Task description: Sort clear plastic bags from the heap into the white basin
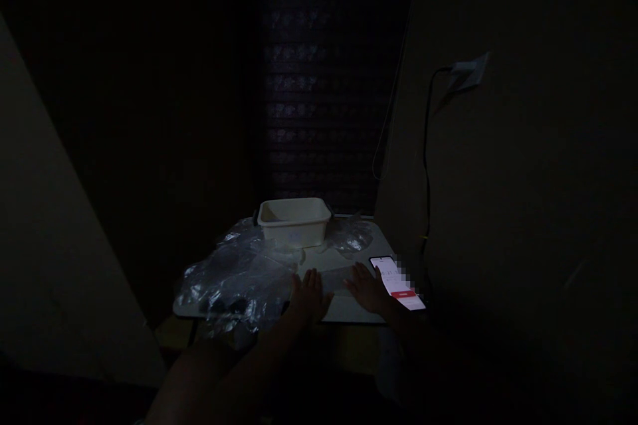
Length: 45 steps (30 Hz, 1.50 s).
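Observation:
My left hand (310,295) lies with its fingers stretched out near the front of a small pale table (349,311). To its right, my right hand (366,287) is also flat, fingers spread. Between them is a thin, clear plastic sheet or bag (335,280), and both hands appear to touch its sides. Left of my left hand spreads a crumpled heap of clear plastic bags (239,279). A lit phone (399,285) rests just right of my right hand. Dim light hides finer detail.
A white plastic tub (294,232) stands at the table's back, with more crumpled clear plastic (353,237) beside it. A black cable (425,159) hangs from a wall outlet (468,73) at the right. Behind the table is a dark window blind (294,106).

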Each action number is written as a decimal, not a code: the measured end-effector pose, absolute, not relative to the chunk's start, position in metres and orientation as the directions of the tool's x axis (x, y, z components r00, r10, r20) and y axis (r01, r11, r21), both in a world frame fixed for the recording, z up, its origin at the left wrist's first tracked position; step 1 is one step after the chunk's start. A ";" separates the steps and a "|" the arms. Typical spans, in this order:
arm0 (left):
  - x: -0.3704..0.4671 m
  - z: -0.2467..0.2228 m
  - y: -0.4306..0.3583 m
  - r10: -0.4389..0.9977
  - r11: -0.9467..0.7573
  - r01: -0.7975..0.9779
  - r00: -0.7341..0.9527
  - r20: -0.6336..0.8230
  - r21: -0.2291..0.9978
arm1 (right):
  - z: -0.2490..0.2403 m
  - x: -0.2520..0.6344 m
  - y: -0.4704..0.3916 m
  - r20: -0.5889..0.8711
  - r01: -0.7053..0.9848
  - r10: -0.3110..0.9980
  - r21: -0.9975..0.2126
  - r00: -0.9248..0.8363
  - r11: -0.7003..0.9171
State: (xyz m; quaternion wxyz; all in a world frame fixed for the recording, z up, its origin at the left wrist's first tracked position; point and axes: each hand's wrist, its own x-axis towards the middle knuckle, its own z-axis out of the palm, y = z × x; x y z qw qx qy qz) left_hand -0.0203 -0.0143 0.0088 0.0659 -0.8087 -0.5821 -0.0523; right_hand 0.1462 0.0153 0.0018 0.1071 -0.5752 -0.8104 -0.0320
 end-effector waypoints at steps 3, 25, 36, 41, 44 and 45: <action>-0.021 0.006 -0.013 0.930 -0.313 0.949 0.316 0.188 -0.047 | 0.003 0.147 0.018 0.198 0.944 0.931 -0.062 -0.307 0.324; -0.017 0.008 -0.010 0.914 -0.370 0.928 0.373 0.159 -0.049 | 0.001 0.143 0.015 0.158 0.890 0.889 -0.087 -0.431 0.447; -0.017 0.004 -0.008 0.916 -0.368 0.929 0.370 0.154 -0.045 | 0.015 0.121 0.015 0.237 0.824 0.811 -0.064 -0.535 0.562; -0.017 0.004 -0.007 0.909 -0.394 0.919 0.394 0.137 -0.027 | 0.009 0.101 0.008 0.180 0.786 0.798 -0.147 -0.576 0.600; -0.017 0.005 -0.007 0.913 -0.386 0.922 0.384 0.139 -0.018 | 0.006 0.102 0.008 0.148 0.799 0.811 -0.143 -0.566 0.584; -0.016 0.005 -0.008 0.914 -0.382 0.924 0.380 0.140 -0.018 | 0.006 0.104 0.008 0.146 0.801 0.811 -0.134 -0.567 0.584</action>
